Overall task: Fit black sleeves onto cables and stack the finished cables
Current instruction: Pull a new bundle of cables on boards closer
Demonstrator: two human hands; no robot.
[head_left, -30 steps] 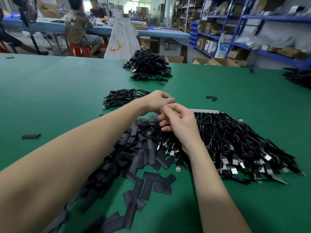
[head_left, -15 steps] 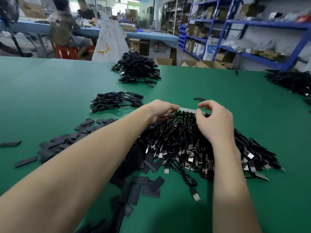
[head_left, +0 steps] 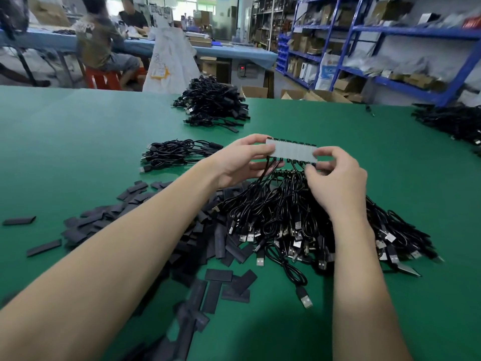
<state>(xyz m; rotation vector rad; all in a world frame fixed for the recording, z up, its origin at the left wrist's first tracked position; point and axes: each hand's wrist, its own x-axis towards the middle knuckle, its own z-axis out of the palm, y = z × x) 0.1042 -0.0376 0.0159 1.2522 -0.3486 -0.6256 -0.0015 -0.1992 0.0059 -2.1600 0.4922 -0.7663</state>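
Cables (head_left: 299, 225) heaped centre-right on green table (head_left: 78, 142), USB plugs fanned toward camera; one batch lifted off heap by white strip (head_left: 291, 153) binding far ends in a row.

Head view only. Left hand (head_left: 234, 165) pinching strip's left end, thumb on top, fingers curled beneath. Right hand (head_left: 335, 178) pinching right end, fingertips curled round lower edge. Strip held level above heap, bound cables hanging from it down into tangle. Sleeves (head_left: 218, 246) scattered flat left of and under heap, a few strays further left. Small bundle (head_left: 177, 153) beyond left hand, near but apart. Bigger pile (head_left: 213, 105) further back; another pile (head_left: 453, 121) at right table edge. Whether either is finished stock: cannot tell. Blue shelving (head_left: 390, 43) behind, seated people (head_left: 104, 43) at far bench.

Handling, judged: cables light, limp, prone to snagging neighbours; best taken near stiff plug or at strip, not mid-cord. Strip semi-rigid, probably tape or card, likely to bend if gripped one-ended, so two-ended hold sensible. Sleeves thin, flat, soft, probably slippery; need mouth opened by pinching edges before threading. Risk: dragging extra cables out of heap on lift.

Step, judged: separating a batch before sleeving; no sleeve in hand yet.
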